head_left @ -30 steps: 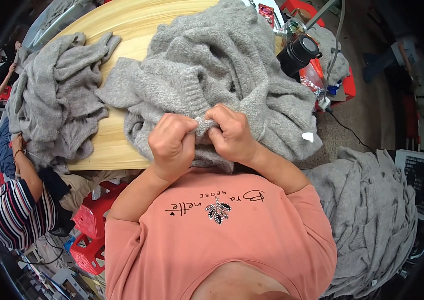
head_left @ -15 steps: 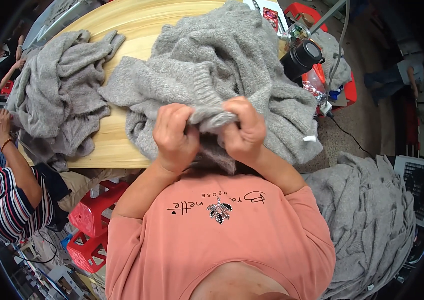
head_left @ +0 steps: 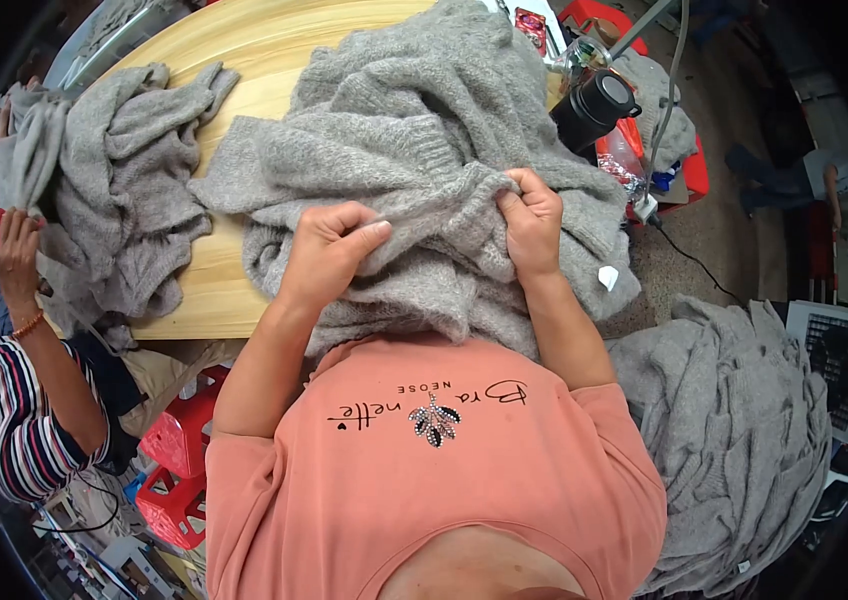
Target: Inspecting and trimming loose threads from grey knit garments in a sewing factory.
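A grey knit sweater (head_left: 404,140) lies in loose folds across the table in front of me, its near part hanging against my body. My left hand (head_left: 329,248) is closed on a fold of the knit, thumb stretched along the top. To the right, my right hand (head_left: 534,222) pinches a thick ribbed edge of the same sweater between thumb and fingers. The fabric is spread between both hands. A small white tag (head_left: 608,278) shows on the sweater at the right.
Another grey knit heap (head_left: 134,180) lies at the table's left, beside a co-worker's hand (head_left: 18,255). A black flask (head_left: 596,108) stands at the right. Grey knits (head_left: 724,430) are piled at lower right. Red stools (head_left: 179,440) stand at lower left. The wooden table (head_left: 234,50) curves behind.
My hands have moved apart, the right one further right and up, stretching the knit between them. The co-worker at the left now has both hands raised at a grey knit.
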